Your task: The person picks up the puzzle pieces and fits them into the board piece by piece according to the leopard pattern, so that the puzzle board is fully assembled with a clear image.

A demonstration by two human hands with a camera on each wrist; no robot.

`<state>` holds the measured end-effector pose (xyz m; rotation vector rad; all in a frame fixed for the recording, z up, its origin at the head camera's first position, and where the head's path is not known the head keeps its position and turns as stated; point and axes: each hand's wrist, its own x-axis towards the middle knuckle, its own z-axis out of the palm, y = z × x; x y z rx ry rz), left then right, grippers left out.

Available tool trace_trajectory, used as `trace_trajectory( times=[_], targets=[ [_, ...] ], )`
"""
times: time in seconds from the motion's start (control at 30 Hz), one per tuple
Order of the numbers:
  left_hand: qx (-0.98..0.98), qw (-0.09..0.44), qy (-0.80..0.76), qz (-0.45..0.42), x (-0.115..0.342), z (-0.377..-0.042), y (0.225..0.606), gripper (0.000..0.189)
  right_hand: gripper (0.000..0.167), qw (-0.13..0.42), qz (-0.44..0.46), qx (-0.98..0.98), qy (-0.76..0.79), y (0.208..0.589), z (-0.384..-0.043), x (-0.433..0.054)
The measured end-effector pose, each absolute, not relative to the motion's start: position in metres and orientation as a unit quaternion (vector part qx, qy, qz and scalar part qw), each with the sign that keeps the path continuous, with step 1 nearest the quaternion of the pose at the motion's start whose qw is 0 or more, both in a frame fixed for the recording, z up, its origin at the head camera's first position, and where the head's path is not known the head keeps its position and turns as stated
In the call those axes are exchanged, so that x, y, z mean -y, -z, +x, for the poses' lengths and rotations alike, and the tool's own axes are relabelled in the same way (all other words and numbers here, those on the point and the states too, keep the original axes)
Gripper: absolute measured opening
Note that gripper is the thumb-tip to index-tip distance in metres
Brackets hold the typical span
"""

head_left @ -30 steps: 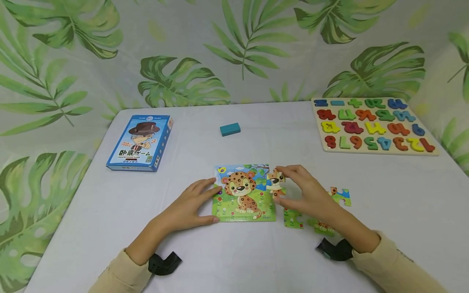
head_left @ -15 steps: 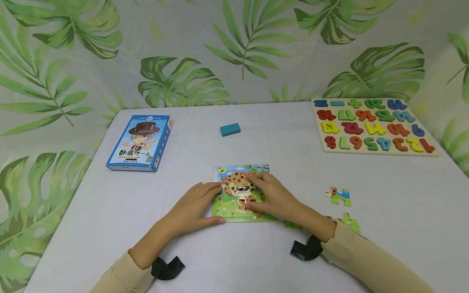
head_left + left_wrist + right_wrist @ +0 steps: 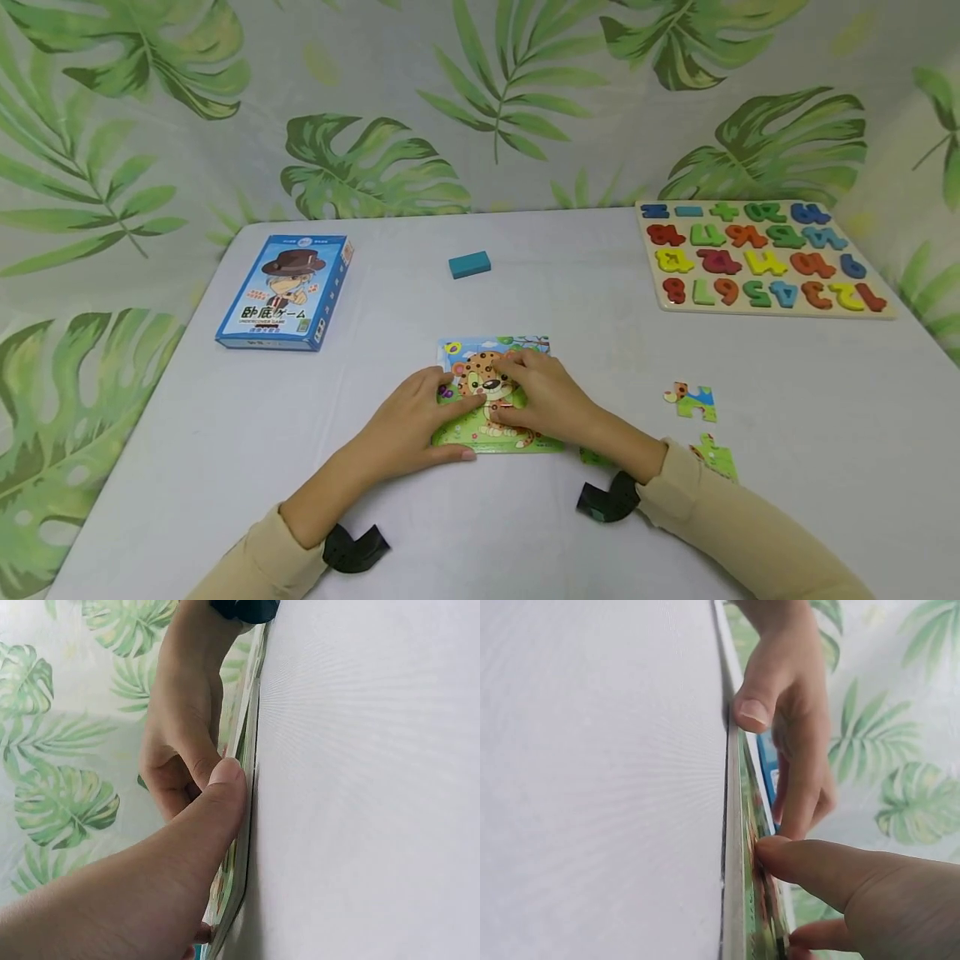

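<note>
My left hand [image 3: 408, 425] rests at the left side of a leopard jigsaw board [image 3: 453, 435]. Its thumb lies on the near edge, and its index finger reaches over the picture. Above the board's middle, my right hand [image 3: 551, 396] pinches a jigsaw piece [image 3: 491, 386] between thumb and fingers. The hand partly hides this piece; whether it lies flat I cannot tell. In the right wrist view, the right thumb [image 3: 810, 862] is low over the picture. Loose jigsaw pieces lie to the right: one with blue and green [image 3: 693, 402], a green one [image 3: 716, 457], and one [image 3: 592, 457] mostly under my right wrist.
A blue game box [image 3: 285, 292] lies at the back left. Behind the board sits a small teal block [image 3: 469, 265]. At the back right is a wooden number board [image 3: 765, 258] with colourful digits. A leaf-patterned cloth [image 3: 375, 167] hangs behind the white table [image 3: 225, 450].
My right hand has carried the jigsaw piece leftward from the board's right edge to over its middle. My left hand has moved slightly right, its index finger now extending over the picture.
</note>
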<state>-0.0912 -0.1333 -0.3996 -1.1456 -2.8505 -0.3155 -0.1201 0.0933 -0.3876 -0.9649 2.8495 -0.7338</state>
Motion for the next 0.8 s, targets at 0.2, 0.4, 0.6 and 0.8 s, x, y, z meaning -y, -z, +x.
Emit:
trace_trajectory(
  times=[0.2, 0.4, 0.6, 0.8],
  targets=[
    [0.919, 0.010, 0.113, -0.377, 0.132, -0.092, 0.397, 0.065, 0.063, 0.028, -0.323, -0.924, 0.202, 0.384, -0.122, -0.093],
    [0.916, -0.011, 0.129, -0.381, 0.132, -0.094, 0.396, 0.067, 0.066, 0.055, -0.325, -0.927, 0.178, 0.379, -0.121, -0.095],
    [0.916, -0.019, 0.135, -0.377, 0.133, -0.094, 0.397, 0.071, 0.072, 0.087, -0.337, -0.911, 0.222, 0.381, -0.121, -0.103],
    [0.917, -0.016, 0.137, -0.375, 0.132, -0.094, 0.400, 0.072, 0.072, 0.135, -0.294, -0.883, 0.339, 0.372, -0.118, -0.122]
  ],
)
